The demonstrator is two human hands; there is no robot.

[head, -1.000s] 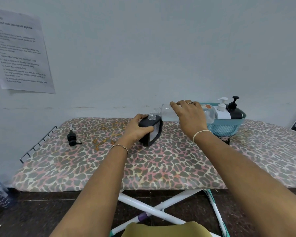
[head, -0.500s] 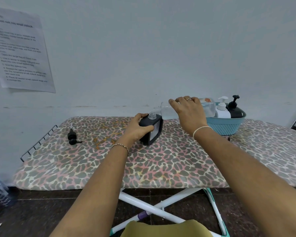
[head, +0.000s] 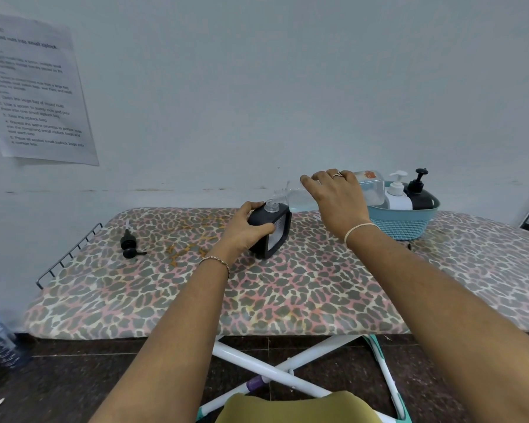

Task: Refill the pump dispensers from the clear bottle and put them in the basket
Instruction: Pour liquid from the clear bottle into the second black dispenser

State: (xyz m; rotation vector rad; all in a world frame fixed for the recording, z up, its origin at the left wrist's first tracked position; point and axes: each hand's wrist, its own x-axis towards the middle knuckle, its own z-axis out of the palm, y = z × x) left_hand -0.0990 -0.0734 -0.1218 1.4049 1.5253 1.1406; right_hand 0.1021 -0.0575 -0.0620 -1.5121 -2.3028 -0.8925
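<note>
Filling the open black dispenser
Left fingers are gripping it, right fingers are gripping the clear bottle; two dispensers are sitting in the basket.

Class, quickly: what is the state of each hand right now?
Left hand: grips the square black dispenser bottle.
Right hand: holds the tilted clear plastic bottle.

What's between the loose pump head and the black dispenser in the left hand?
Head view: nothing but leopard-print board cover with orange marks, from the pump head up to the left hand gripping the black dispenser.
</note>
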